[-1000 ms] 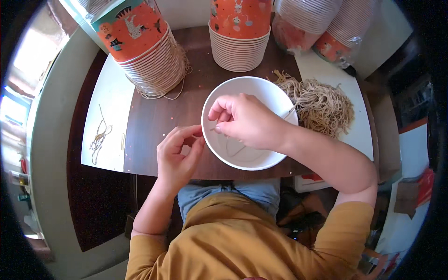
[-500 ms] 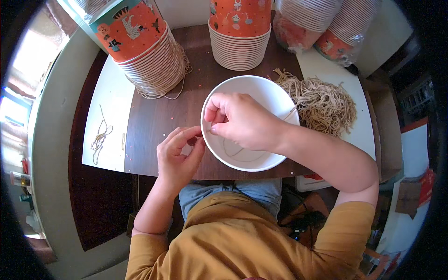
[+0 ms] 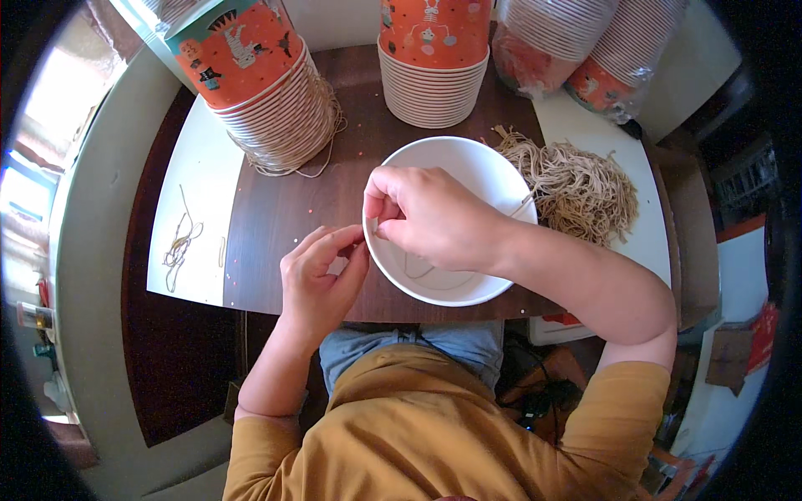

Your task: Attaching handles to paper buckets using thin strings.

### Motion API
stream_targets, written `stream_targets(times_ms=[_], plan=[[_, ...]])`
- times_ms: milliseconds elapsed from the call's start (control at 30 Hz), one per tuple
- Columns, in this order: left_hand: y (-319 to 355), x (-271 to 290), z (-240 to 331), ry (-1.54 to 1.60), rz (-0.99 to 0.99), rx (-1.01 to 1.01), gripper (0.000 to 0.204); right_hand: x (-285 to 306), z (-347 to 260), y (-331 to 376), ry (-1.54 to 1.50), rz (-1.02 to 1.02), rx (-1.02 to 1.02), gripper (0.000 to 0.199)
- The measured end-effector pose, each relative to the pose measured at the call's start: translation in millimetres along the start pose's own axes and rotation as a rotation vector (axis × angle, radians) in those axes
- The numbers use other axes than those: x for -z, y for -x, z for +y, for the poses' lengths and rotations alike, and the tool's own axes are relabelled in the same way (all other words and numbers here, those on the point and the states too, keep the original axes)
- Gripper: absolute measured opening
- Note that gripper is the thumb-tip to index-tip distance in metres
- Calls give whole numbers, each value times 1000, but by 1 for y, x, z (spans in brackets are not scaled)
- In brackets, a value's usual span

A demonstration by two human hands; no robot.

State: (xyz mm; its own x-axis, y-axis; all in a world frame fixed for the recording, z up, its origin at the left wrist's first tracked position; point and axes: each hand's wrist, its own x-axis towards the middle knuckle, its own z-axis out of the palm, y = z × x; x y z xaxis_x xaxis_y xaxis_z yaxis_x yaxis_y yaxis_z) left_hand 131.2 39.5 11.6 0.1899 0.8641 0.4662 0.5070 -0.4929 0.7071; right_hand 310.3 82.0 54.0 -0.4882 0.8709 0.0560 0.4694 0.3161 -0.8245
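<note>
A white paper bucket stands on the table in front of me, its open mouth toward me. My right hand reaches inside it, fingers pinched together against the inner left wall. A thin beige cord crosses the right rim and curves along the inside under this hand; its end at my fingertips is mostly hidden. Outside the same stretch of wall, my left hand presses thumb and forefinger together against the bucket. What those fingers hold, if anything, is hidden.
A heap of beige cords lies right of the bucket. Stacked orange patterned buckets with cords stand back left, another stack at back centre. Plastic-wrapped stacks stand back right. Loose cords lie on the white left end.
Both hands keep nearly the same place at the bucket's left wall. The picture as a whole has shifted slightly.
</note>
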Motion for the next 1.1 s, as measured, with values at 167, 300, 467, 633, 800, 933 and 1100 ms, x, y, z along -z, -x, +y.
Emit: stream_targets(times_ms=[167,300,467,633,800,933,1100], plan=[[-1,-2,-2,-34,12,-35,15,0,-2,-2,5,1,5,9],[-1,-3,-6,-39,27,-45,11,-2,5,-4,-8,-11,15,10],[9,8,-16,316,-61,346,1,11,3,-1,-417,-297,-284,32],[14,32,-20,845,-102,500,6,15,7,8,-635,-407,-387,38],[22,36,-11,852,-115,322,5,-6,-8,7,-201,-402,-245,47],[24,38,-8,875,-111,335,4,-16,-13,5,-43,-514,-246,41],[24,35,-10,983,-71,347,7,-20,-15,0,-110,-582,-292,29]])
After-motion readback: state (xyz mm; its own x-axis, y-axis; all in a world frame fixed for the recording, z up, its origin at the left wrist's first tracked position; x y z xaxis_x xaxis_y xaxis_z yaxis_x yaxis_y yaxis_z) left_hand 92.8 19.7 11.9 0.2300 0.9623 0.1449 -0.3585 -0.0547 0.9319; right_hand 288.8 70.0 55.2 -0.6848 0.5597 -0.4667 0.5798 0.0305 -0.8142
